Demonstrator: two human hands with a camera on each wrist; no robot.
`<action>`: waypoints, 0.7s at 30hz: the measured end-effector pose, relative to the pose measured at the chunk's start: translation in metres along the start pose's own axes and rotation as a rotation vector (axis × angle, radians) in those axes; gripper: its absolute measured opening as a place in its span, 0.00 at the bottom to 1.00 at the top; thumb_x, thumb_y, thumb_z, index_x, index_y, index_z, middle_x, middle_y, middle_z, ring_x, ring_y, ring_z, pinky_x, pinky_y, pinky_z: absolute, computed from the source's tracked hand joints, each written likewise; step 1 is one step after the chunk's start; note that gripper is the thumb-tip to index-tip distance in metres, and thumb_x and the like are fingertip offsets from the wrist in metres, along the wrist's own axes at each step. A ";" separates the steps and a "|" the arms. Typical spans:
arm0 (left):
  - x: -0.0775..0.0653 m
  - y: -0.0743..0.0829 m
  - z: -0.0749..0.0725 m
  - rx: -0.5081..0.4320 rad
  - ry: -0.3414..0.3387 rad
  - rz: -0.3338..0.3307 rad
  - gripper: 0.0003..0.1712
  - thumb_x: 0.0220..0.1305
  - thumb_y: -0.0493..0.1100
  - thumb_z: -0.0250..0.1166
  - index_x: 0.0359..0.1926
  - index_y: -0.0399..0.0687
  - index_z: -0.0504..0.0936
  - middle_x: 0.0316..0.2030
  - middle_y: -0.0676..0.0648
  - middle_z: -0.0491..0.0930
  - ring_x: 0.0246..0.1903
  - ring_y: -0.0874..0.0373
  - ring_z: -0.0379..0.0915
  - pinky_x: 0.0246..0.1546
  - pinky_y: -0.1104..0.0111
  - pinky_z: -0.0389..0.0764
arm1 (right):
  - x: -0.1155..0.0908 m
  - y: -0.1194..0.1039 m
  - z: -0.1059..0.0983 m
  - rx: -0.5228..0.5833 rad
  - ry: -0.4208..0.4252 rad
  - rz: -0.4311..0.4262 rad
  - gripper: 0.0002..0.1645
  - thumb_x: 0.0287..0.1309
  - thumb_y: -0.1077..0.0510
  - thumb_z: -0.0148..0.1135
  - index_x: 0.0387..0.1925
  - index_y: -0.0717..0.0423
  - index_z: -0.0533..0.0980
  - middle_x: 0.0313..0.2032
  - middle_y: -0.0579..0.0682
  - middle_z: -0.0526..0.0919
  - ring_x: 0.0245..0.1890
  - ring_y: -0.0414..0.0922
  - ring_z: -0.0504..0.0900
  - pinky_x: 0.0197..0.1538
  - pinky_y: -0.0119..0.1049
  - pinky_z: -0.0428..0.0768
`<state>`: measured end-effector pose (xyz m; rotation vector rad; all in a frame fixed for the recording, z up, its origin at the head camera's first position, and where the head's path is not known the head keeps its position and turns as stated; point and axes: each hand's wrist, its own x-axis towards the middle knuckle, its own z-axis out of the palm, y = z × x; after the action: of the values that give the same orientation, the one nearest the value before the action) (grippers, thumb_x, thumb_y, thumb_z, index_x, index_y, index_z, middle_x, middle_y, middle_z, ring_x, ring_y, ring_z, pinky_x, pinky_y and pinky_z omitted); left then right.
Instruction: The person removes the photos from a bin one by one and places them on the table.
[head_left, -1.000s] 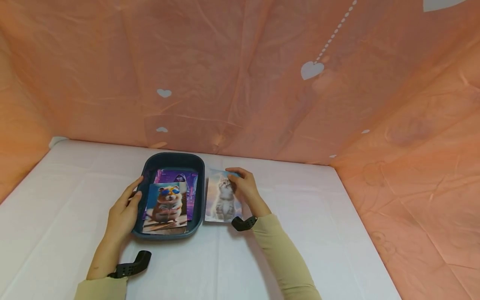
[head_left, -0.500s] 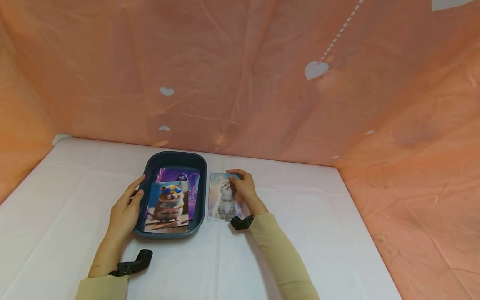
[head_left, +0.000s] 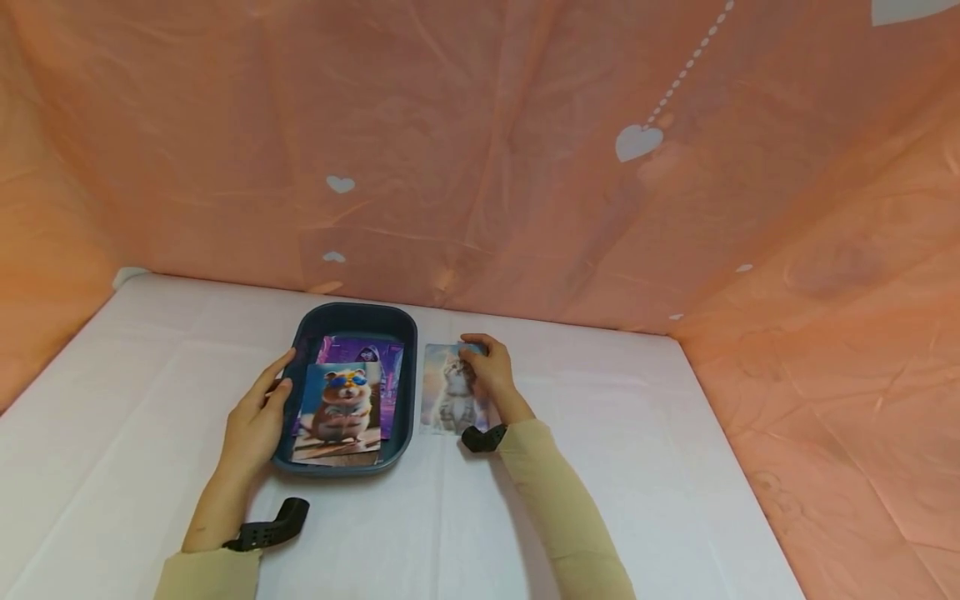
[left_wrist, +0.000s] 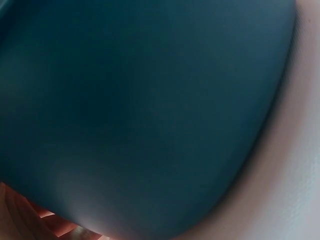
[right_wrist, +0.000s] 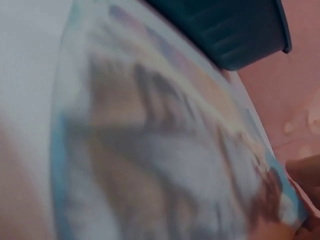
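In the head view, a dark blue tray point(head_left: 408, 400) stands on the white-covered table. My left hand point(head_left: 251, 429) holds its left rim, with the thumb and index finger showing at the edge. Inside the tray lie a picture card of a hamster in sunglasses point(head_left: 341, 412) and, partly beneath it, a purple picture card point(head_left: 390, 375). Just right of the tray, my right hand point(head_left: 491, 371) pinches the top right part of a kitten picture card point(head_left: 450, 400). Blurred and close, that card also fills much of the right wrist view. The tray's side fills most of the left wrist view.
White cloth point(head_left: 600, 467) covers the table. An orange curtain point(head_left: 465, 167) with pale hearts hangs behind it and along both sides. Each wrist carries a black camera mount point(head_left: 273, 527). Beneath the hamster card, a brown strip point(head_left: 352, 458) shows.
The right hand has brought the kitten card slightly away from the tray, and the card now looks a little lower and flatter. The left hand keeps its place at the tray.
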<state>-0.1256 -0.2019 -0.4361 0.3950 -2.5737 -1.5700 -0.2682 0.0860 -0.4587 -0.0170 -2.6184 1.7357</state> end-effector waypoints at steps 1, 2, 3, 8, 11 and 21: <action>0.000 0.000 0.000 -0.002 0.001 0.003 0.28 0.76 0.52 0.38 0.74 0.60 0.55 0.65 0.30 0.62 0.63 0.32 0.60 0.61 0.37 0.56 | 0.000 0.001 0.001 -0.006 0.024 -0.010 0.17 0.60 0.62 0.60 0.51 0.58 0.80 0.47 0.59 0.82 0.37 0.49 0.81 0.40 0.38 0.78; 0.000 0.000 0.000 0.000 0.001 0.006 0.28 0.76 0.52 0.37 0.74 0.60 0.55 0.65 0.30 0.62 0.63 0.32 0.60 0.60 0.36 0.57 | -0.001 0.001 0.001 -0.010 0.050 -0.016 0.17 0.60 0.62 0.60 0.51 0.58 0.80 0.48 0.59 0.82 0.40 0.51 0.81 0.42 0.40 0.79; 0.000 0.000 0.001 -0.002 0.001 0.009 0.28 0.76 0.52 0.38 0.74 0.60 0.55 0.65 0.30 0.63 0.62 0.32 0.60 0.60 0.37 0.57 | -0.002 0.002 0.002 -0.010 0.075 -0.022 0.17 0.60 0.62 0.59 0.51 0.58 0.80 0.48 0.59 0.81 0.43 0.53 0.80 0.44 0.43 0.79; 0.000 0.000 0.001 -0.001 -0.004 0.009 0.28 0.77 0.51 0.37 0.74 0.60 0.54 0.65 0.29 0.62 0.62 0.32 0.60 0.60 0.36 0.57 | -0.008 -0.002 0.004 0.031 0.166 -0.057 0.17 0.59 0.62 0.58 0.50 0.59 0.80 0.54 0.60 0.76 0.54 0.56 0.76 0.52 0.50 0.76; 0.000 -0.001 0.000 0.004 -0.003 0.010 0.28 0.77 0.51 0.38 0.74 0.60 0.55 0.65 0.29 0.62 0.62 0.32 0.61 0.60 0.37 0.57 | -0.012 -0.010 0.006 0.069 0.151 -0.088 0.17 0.59 0.63 0.59 0.51 0.61 0.79 0.56 0.60 0.76 0.57 0.56 0.74 0.57 0.52 0.73; 0.000 -0.001 0.000 -0.002 0.005 0.023 0.28 0.77 0.52 0.37 0.74 0.59 0.55 0.64 0.29 0.63 0.62 0.31 0.61 0.60 0.37 0.57 | -0.026 -0.058 0.020 0.151 -0.026 -0.243 0.17 0.58 0.66 0.62 0.49 0.67 0.78 0.49 0.67 0.80 0.50 0.58 0.80 0.53 0.43 0.79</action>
<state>-0.1256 -0.2020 -0.4366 0.3670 -2.5627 -1.5620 -0.2425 0.0450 -0.4127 0.3113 -2.3786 1.8492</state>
